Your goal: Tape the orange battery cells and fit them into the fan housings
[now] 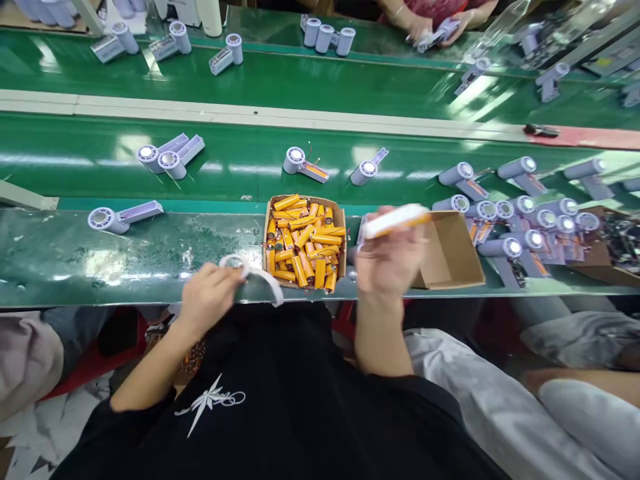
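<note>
Head view: right hand point(390, 263) grasping orange cell point(421, 220) above bench point(165, 267), white strip point(395, 219) along it; blur hides strip's seating. Left hand point(213, 293) pinching curled white tape point(271, 281) beside carton point(342, 219). Progress, judged: held cell apparently taped; loose cells point(305, 241) in carton, no white visible, apparently outstanding. Lavender housing point(295, 161) beyond carton already contains orange.

Glossy plastic-wrapped cells point(327, 239), matt cardboard box point(341, 217)

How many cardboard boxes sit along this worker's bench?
3: a first box with orange cylinders in the centre, a second box beside the right hand, and a third box, far right, with dark parts. More may be hidden.
</note>
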Tool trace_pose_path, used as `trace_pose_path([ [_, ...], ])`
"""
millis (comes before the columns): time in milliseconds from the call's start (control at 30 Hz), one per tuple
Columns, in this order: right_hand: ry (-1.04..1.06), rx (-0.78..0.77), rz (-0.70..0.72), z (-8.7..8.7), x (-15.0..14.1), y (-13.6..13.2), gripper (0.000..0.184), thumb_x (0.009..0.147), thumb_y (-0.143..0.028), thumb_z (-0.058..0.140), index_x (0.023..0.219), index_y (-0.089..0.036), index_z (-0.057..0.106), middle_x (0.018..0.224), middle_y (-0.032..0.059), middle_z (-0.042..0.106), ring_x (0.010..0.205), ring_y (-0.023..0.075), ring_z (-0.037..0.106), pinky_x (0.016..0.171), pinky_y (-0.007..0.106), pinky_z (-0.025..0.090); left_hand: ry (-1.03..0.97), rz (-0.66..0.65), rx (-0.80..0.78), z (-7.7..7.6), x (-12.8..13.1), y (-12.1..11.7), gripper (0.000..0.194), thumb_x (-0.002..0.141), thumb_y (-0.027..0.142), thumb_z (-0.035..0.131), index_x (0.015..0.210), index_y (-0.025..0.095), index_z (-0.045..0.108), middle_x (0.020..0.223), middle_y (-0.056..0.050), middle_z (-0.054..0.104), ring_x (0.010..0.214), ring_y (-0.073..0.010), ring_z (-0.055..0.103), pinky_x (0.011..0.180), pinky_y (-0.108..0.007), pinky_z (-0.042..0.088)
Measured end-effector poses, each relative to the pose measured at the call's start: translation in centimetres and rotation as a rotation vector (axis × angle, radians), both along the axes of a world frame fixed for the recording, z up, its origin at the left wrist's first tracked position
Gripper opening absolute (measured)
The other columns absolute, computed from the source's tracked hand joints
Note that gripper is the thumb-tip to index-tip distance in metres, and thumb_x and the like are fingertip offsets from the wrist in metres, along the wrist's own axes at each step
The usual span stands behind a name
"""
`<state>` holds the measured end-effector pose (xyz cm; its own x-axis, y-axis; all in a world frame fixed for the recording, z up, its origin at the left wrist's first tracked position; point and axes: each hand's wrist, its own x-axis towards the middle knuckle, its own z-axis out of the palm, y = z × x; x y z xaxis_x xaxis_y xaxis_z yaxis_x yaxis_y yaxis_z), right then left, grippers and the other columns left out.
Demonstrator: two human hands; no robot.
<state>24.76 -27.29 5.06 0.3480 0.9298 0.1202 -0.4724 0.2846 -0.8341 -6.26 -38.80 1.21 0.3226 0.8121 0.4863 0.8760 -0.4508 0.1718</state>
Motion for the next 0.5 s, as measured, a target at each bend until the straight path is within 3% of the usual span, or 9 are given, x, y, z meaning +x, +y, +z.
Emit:
trace_pose_path([
  [67, -0.036, 0.08, -0.125, 0.5, 3.9, 1.0, 0.057, 0.07, -0.046, 0.105, 0.115, -0.03, 0.076, 0.104, -0.0035, 0.085, 0.09, 0.0147, 0.084, 0.08, 0.024, 0.07, 0.095, 0.188, -0.081, -1.7, -4.1, -1.2, 0.021, 0.106, 0.026, 0.066, 0.121, 0.023, 0.08, 0.103, -0.008, 0.087, 0.082, -0.0266, 0.07, 0.072, -0.039, 0.056],
  [167, -0.102, 0.051, -0.177, -0.7, 7.2, 0.5, 0.063, 0.064, -0.04, 0.108, 0.118, -0.03, 0.077, 0.102, -0.003, 0.084, 0.089, 0.0183, 0.086, 0.079, 0.029, 0.072, 0.168, 0.336, -0.085, -2.9, -8.4, -1.1, 0.026, 0.106, 0.039, 0.068, 0.121, 0.022, 0.081, 0.108, -0.01, 0.087, 0.088, -0.03, 0.076, 0.077, -0.041, 0.057],
  [267, -0.13, -0.039, -0.182, -3.3, 7.6, -1.1, 0.061, 0.065, -0.036, 0.108, 0.117, -0.028, 0.077, 0.097, -0.0007, 0.086, 0.084, 0.0237, 0.087, 0.083, 0.042, 0.074, 0.094, 0.309, 0.054, -1.9, -7.3, 3.1, 0.021, 0.106, 0.038, 0.068, 0.112, 0.022, 0.082, 0.103, -0.008, 0.087, 0.088, -0.0263, 0.078, 0.082, -0.038, 0.058],
  [367, -0.104, -0.106, -0.123, -4.9, 6.9, -1.8, 0.06, 0.065, -0.037, 0.108, 0.115, -0.027, 0.076, 0.087, 0.0005, 0.087, 0.081, 0.0283, 0.088, 0.08, 0.047, 0.075, 0.05, 0.112, 0.005, 0.5, 0.1, 12.5, 0.029, 0.111, 0.039, 0.059, 0.118, 0.023, 0.082, 0.107, -0.008, 0.087, 0.095, -0.0254, 0.078, 0.089, -0.038, 0.057],
  [433, -0.103, -0.134, -0.059, -5.1, 6.5, -1.8, 0.059, 0.065, -0.037, 0.108, 0.113, -0.027, 0.075, 0.086, 0.0006, 0.087, 0.084, 0.0312, 0.089, 0.079, 0.047, 0.076, 0.083, -0.047, -0.153, 2.0, 7.9, 20.4, 0.038, 0.112, 0.043, 0.054, 0.135, 0.023, 0.078, 0.117, -0.01, 0.085, 0.107, -0.028, 0.076, 0.096, -0.041, 0.057],
  [500, -0.141, -0.155, 0.002, -4.9, 6.4, -1.7, 0.057, 0.065, -0.038, 0.108, 0.111, -0.029, 0.075, 0.085, 0.001, 0.088, 0.087, 0.0345, 0.089, 0.08, 0.051, 0.077, 0.113, -0.159, -0.337, 2.9, 16.6, 27.7, 0.052, 0.111, 0.044, 0.055, 0.158, 0.022, 0.062, 0.143, -0.015, 0.077, 0.129, -0.0326, 0.07, 0.107, -0.045, 0.055],
])
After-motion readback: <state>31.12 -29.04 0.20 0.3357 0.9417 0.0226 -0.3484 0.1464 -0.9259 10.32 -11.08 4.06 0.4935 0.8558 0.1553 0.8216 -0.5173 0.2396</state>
